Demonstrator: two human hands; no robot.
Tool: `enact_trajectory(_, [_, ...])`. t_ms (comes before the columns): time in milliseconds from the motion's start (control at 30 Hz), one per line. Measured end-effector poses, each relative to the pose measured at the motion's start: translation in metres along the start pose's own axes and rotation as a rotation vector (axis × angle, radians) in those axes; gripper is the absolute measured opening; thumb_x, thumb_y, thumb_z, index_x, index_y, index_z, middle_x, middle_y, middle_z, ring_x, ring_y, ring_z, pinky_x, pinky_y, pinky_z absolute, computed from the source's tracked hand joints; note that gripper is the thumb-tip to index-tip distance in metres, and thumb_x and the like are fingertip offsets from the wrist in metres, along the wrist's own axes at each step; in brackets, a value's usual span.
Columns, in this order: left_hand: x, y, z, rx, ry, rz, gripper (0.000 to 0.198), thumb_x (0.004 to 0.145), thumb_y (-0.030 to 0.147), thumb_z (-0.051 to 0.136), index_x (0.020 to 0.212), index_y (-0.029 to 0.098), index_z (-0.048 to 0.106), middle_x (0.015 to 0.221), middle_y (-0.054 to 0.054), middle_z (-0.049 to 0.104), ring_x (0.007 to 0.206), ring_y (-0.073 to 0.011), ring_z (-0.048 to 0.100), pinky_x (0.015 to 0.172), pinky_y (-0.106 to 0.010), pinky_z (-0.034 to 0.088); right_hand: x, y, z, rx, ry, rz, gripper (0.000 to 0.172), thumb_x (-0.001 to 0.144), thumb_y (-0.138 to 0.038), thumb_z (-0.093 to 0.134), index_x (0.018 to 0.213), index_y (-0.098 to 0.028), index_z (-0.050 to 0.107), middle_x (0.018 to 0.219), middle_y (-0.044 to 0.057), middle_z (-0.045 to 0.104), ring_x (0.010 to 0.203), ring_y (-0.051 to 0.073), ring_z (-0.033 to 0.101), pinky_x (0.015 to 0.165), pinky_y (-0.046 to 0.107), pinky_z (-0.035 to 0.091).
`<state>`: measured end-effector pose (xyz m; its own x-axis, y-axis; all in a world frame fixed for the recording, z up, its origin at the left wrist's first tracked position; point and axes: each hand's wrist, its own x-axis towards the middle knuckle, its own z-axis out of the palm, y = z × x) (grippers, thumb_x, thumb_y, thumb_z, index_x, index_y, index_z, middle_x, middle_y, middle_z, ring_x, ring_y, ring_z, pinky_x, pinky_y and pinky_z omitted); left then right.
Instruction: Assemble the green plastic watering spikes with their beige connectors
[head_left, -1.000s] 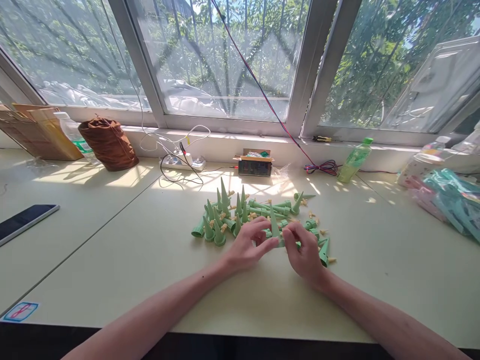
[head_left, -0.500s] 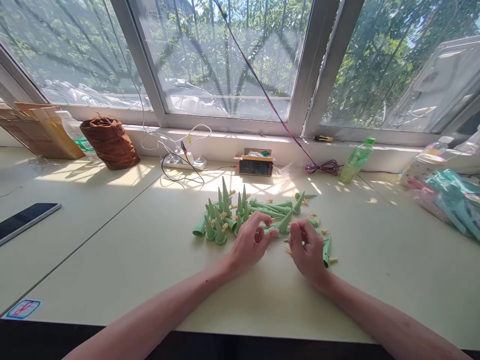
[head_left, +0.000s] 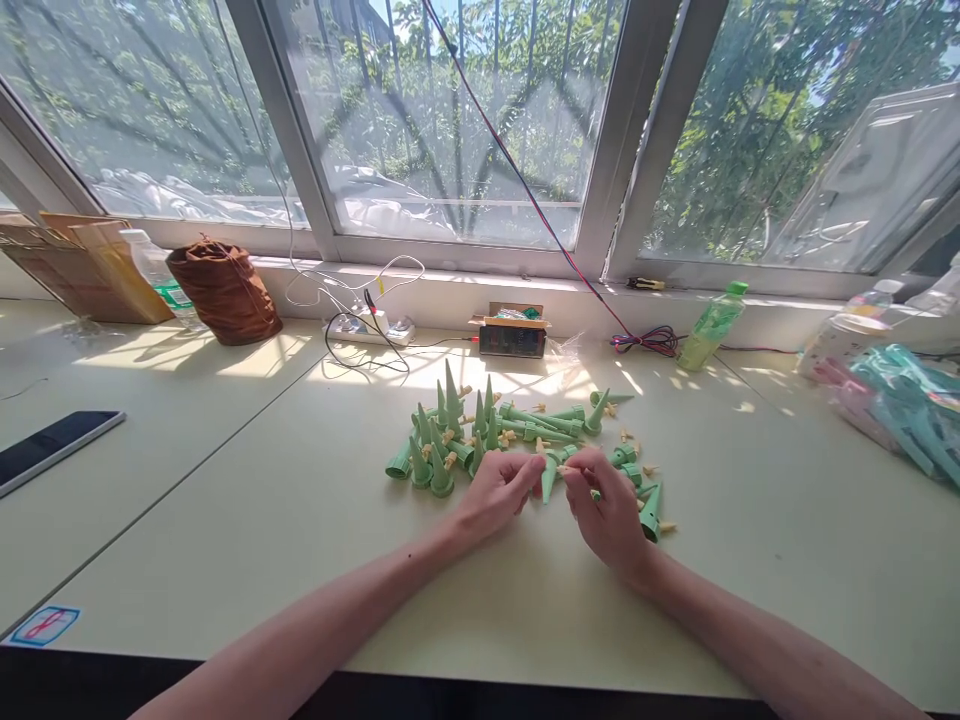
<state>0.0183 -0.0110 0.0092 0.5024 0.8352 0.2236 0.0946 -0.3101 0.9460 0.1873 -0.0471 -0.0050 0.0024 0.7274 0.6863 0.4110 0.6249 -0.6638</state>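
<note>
My left hand (head_left: pixel 501 490) is closed on a green plastic watering spike (head_left: pixel 549 480), its pointed end tilted down toward me. Just to its right, my right hand (head_left: pixel 606 500) pinches a small tan valve piece (head_left: pixel 566 469) against the spike's side; the fingers partly hide it. Left of the hands stand several green spikes (head_left: pixel 440 472) on their wide ends, many with tan pieces. More spikes (head_left: pixel 540 428) lie on their sides behind the hands. Close to my right hand are another spike (head_left: pixel 651 515) and loose tan pieces (head_left: pixel 650 469).
A phone (head_left: pixel 60 448) lies on the table (head_left: pixel 300 560) at the left. Along the window stand a brown drawstring bag (head_left: pixel 225 292), a power strip (head_left: pixel 369 326), a small open box (head_left: pixel 513 338) and a green bottle (head_left: pixel 712 326). Plastic-wrapped things (head_left: pixel 904 405) sit at right.
My left hand has closed on a spike, which now points downward between the hands instead of up. My right hand has brought its tan piece against the spike.
</note>
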Motion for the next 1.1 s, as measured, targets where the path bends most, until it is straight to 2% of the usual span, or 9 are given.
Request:
enact_trajectory(167, [0.0, 0.003, -0.003, -0.031, -0.046, 0.015, 0.062, 0.093, 0.066, 0.046, 0.069, 0.011, 0.061, 0.052, 0.002, 0.045, 0.046, -0.0081, 0.041, 0.047, -0.021, 0.029, 0.0, 0.0, 0.0, -0.004, 0.012, -0.011, 0.013, 0.1, -0.024, 0.049, 0.087, -0.022, 0.051, 0.059, -0.007, 0.048, 0.044, 0.008, 0.045, 0.043, 0.019, 0.037])
enact_trajectory(400, [0.0, 0.006, -0.003, -0.046, -0.041, 0.053, 0.057, 0.093, 0.062, 0.05, 0.062, 0.014, 0.051, 0.055, 0.003, 0.043, 0.049, -0.0075, 0.041, 0.047, -0.02, 0.029, 0.003, -0.004, -0.003, -0.096, 0.04, -0.083, 0.011, 0.099, -0.024, 0.05, 0.089, -0.021, 0.052, 0.066, -0.005, 0.054, 0.049, 0.009, 0.049, 0.047, 0.019, 0.041])
enact_trajectory(533, [0.001, 0.006, -0.003, -0.053, -0.036, 0.064, 0.053, 0.091, 0.06, 0.054, 0.067, 0.013, 0.054, 0.065, 0.002, 0.044, 0.051, -0.0071, 0.042, 0.045, -0.019, 0.031, 0.003, -0.003, -0.003, -0.097, 0.025, -0.084, 0.011, 0.099, -0.023, 0.05, 0.088, -0.021, 0.052, 0.063, -0.006, 0.051, 0.049, 0.009, 0.048, 0.046, 0.019, 0.039])
enact_trajectory(700, [0.002, 0.004, -0.002, 0.039, -0.005, 0.153, 0.047, 0.088, 0.055, 0.063, 0.069, 0.012, 0.058, 0.073, 0.001, 0.042, 0.057, -0.0063, 0.04, 0.046, -0.017, 0.032, 0.003, 0.0, -0.002, -0.107, 0.025, -0.078, 0.022, 0.1, -0.023, 0.047, 0.077, -0.021, 0.048, 0.056, -0.008, 0.04, 0.045, 0.008, 0.039, 0.045, 0.019, 0.034])
enact_trajectory(900, [0.0, 0.0, 0.0, 0.164, 0.032, 0.257, 0.037, 0.08, 0.047, 0.076, 0.089, 0.012, 0.071, 0.086, -0.003, 0.054, 0.056, -0.0051, 0.041, 0.047, -0.018, 0.037, 0.005, -0.001, -0.002, -0.17, 0.041, -0.081, 0.034, 0.1, -0.024, 0.045, 0.067, -0.02, 0.044, 0.054, -0.007, 0.038, 0.046, 0.008, 0.035, 0.046, 0.021, 0.031])
enact_trajectory(1100, [0.0, -0.006, 0.001, 0.207, 0.111, 0.303, 0.035, 0.083, 0.041, 0.075, 0.107, 0.016, 0.074, 0.088, -0.003, 0.056, 0.055, -0.0051, 0.044, 0.051, -0.019, 0.042, 0.006, -0.001, 0.0, -0.152, 0.037, -0.057, 0.035, 0.101, -0.025, 0.043, 0.066, -0.021, 0.042, 0.054, -0.007, 0.037, 0.047, 0.009, 0.033, 0.046, 0.021, 0.031])
